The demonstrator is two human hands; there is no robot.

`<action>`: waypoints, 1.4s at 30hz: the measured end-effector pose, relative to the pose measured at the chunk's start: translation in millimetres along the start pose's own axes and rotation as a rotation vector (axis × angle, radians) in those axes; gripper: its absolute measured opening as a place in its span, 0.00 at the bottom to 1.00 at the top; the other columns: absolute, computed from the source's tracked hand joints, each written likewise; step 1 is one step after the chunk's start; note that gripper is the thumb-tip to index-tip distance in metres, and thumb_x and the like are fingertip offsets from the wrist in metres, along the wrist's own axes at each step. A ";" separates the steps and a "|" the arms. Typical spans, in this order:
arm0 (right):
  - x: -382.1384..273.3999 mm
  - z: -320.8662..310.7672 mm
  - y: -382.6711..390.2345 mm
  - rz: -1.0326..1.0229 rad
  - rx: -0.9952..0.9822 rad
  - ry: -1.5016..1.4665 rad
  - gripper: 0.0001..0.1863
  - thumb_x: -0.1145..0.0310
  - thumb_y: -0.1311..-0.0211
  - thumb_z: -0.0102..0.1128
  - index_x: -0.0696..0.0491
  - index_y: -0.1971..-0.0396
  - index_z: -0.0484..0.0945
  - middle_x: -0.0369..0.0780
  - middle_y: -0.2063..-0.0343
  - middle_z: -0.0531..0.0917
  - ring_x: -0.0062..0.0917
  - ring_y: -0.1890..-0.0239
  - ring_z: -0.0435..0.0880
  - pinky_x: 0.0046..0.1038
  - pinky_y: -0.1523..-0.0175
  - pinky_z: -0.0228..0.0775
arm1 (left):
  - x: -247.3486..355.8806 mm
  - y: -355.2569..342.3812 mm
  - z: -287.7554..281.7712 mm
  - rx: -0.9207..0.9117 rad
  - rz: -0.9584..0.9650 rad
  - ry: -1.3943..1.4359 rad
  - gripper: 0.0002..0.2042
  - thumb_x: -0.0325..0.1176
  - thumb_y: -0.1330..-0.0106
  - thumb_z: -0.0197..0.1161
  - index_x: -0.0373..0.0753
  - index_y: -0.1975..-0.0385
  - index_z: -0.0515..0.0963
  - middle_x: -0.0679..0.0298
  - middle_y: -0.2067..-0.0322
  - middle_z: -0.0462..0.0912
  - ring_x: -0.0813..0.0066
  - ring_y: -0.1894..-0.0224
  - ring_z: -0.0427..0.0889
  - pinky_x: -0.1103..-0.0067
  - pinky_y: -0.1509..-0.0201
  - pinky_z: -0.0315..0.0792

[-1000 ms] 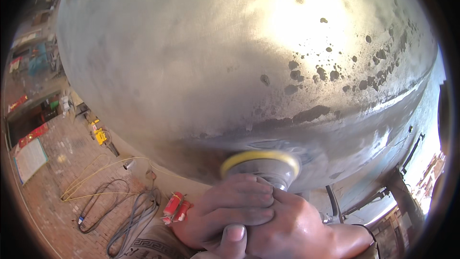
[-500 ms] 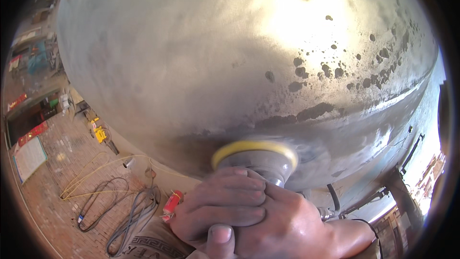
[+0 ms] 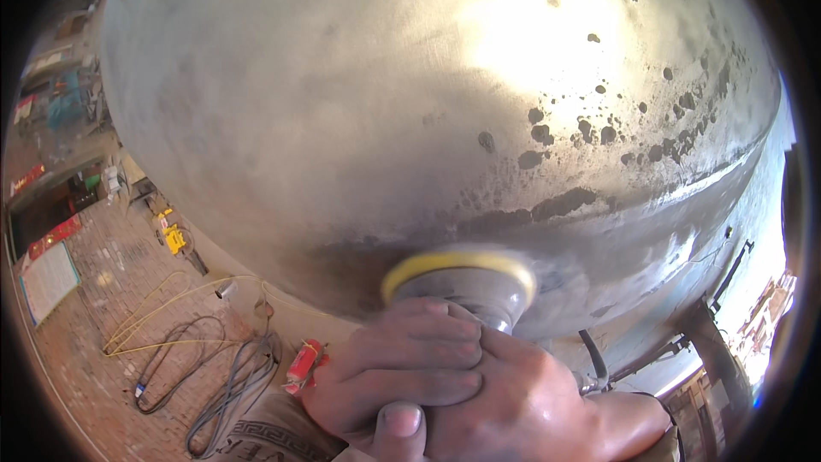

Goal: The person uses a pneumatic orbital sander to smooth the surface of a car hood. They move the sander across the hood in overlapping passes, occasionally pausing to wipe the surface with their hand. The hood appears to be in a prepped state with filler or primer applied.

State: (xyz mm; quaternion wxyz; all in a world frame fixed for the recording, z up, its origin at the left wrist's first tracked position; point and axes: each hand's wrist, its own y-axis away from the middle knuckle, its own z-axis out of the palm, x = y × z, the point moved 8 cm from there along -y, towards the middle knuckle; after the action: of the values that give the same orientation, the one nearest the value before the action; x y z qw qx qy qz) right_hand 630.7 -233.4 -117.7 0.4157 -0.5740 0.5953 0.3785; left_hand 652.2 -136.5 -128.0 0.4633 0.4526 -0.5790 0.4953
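A power sander with a round, yellow-edged pad [image 3: 462, 261] and a grey cone-shaped housing [image 3: 466, 287] presses against the lower side of a large, rounded grey metal shell [image 3: 325, 137]. The pad's rim looks blurred. My right hand [image 3: 522, 402] is closed around the sander's body, most of which is hidden beneath the hands. Over it lies my left hand [image 3: 402, 355], its fingers wrapped across the right one and its thumb bent toward me. Dark spots and smears mark the shell on the right, around a bright reflection. A hose fitting [image 3: 594, 376] shows beside my right wrist.
On the brick floor at left lie dark coiled cables [image 3: 231, 393] and a thin yellow line [image 3: 128, 325]. Close to my left hand is a red cylinder [image 3: 305, 362]. A yellow tool [image 3: 174, 235] stands farther off, and a dark metal frame [image 3: 718, 359] is at right.
The whole view has shifted slightly, with the shell's spots a little lower and farther right. Both hands and the sander keep nearly the same place against the shell.
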 end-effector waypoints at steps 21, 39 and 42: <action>6.1 -7.2 3.0 0.052 -0.111 0.017 0.14 0.63 0.29 0.59 0.53 0.74 0.82 0.43 0.74 0.83 0.42 0.71 0.88 0.38 0.65 0.87 | 3.1 -1.8 7.5 -0.225 -0.127 0.006 0.22 0.44 0.19 0.45 0.35 0.70 0.77 0.51 0.67 0.84 0.54 0.60 0.86 0.55 0.40 0.79; 10.6 -15.2 20.9 0.096 -0.151 0.017 0.12 0.64 0.33 0.63 0.53 0.76 0.84 0.43 0.74 0.85 0.42 0.71 0.90 0.39 0.65 0.86 | 1.3 -2.9 7.9 -0.479 -0.166 0.013 0.23 0.44 0.15 0.48 0.34 0.67 0.83 0.49 0.62 0.88 0.49 0.54 0.90 0.53 0.37 0.79; 12.6 -13.9 24.1 0.112 -0.151 -0.025 0.13 0.64 0.33 0.63 0.52 0.79 0.83 0.43 0.75 0.85 0.41 0.71 0.90 0.39 0.65 0.86 | -4.1 8.0 9.6 -0.430 -0.152 0.026 0.23 0.44 0.15 0.48 0.34 0.67 0.82 0.49 0.62 0.88 0.49 0.55 0.90 0.53 0.37 0.79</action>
State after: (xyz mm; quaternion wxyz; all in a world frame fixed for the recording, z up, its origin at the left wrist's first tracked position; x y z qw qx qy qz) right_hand 605.9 -249.6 -124.9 0.3568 -0.5648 0.5909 0.4522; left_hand 644.1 -145.0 -134.0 0.5927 0.3794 -0.6292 0.3300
